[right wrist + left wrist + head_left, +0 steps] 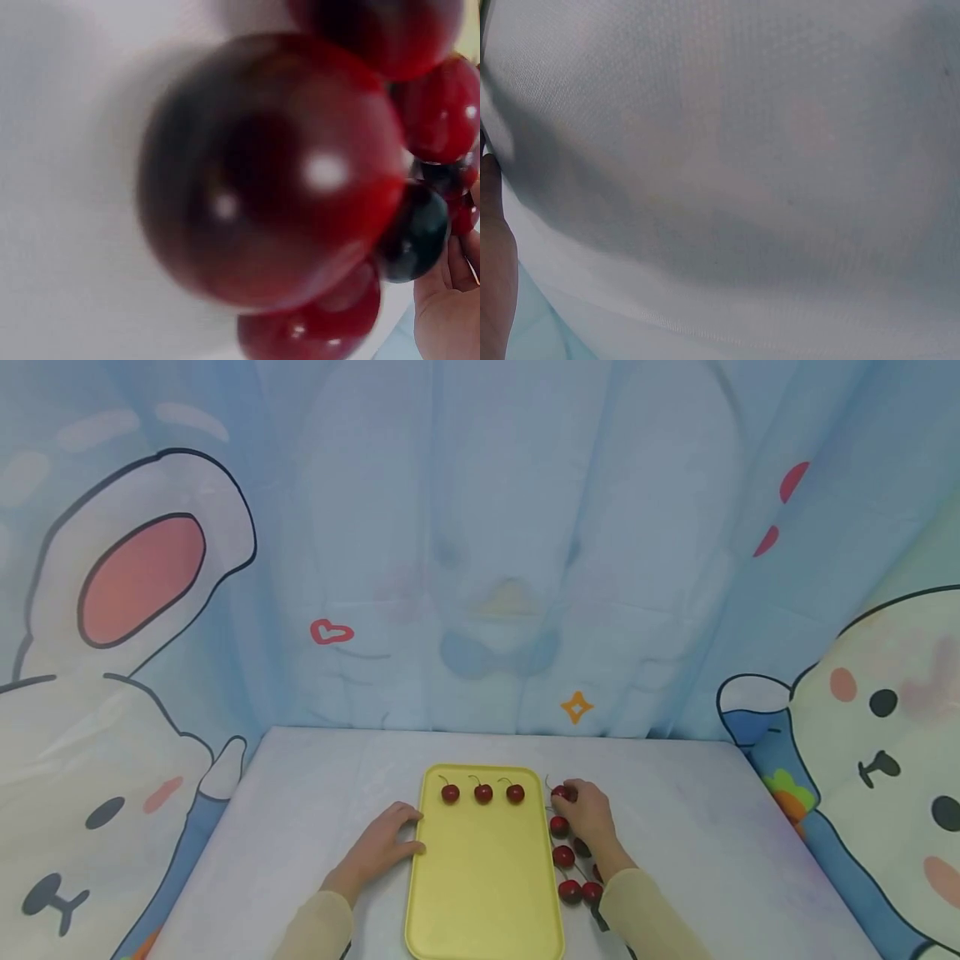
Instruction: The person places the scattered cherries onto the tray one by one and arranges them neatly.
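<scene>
On the pale surface (675, 827), a smooth yellow rectangular tray (483, 877) holds three glossy stemmed cherries (483, 793); left hand (378, 843), grip spread, touches its rim; right hand (591, 817), grip pinching another round cherry (562, 792), just beside it.

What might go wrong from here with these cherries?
Loose cherries lie close beside the right hand, which might knock them rolling. The cherry in its grip is round and could slip. The left hand touches the tray; a nudge might roll the three cherries on it.
</scene>
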`<state>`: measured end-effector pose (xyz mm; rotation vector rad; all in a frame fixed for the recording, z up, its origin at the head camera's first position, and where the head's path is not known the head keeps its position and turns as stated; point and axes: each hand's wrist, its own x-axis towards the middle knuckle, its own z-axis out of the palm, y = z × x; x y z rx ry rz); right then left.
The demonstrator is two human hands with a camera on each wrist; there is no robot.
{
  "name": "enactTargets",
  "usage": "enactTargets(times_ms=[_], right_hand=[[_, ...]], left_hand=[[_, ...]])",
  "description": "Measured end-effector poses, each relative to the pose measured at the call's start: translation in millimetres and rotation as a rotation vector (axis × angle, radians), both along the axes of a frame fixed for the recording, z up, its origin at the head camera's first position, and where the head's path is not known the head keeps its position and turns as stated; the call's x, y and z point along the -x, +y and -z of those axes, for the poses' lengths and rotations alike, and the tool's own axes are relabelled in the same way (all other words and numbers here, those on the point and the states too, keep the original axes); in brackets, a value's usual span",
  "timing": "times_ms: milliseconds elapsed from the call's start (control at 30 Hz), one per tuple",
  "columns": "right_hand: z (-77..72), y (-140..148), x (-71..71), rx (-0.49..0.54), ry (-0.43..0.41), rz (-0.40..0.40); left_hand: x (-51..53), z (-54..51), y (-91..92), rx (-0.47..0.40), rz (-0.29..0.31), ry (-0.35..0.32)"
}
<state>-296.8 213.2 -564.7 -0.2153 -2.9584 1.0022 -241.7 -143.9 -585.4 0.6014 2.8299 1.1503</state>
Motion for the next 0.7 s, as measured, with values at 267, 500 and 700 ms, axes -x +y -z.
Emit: enactTargets(times_ms=[267,500,700], right_hand=[[-16.7,-14.7,-3.3,0.030,0.063,0.000],[-24.1,-33.5,-10.3,0.052,0.182,-0.104],[-26.4,-54.3,-19.3,0.076,0.200,-0.171]], left_hand=[[-0.4,1.5,-0.2,0.006,-0.006,0.006],[0.3,2.1,-0.4,0.002,-0.001,0.012],[0.2,1.7,0.1,-0.001,-0.004,0.004]])
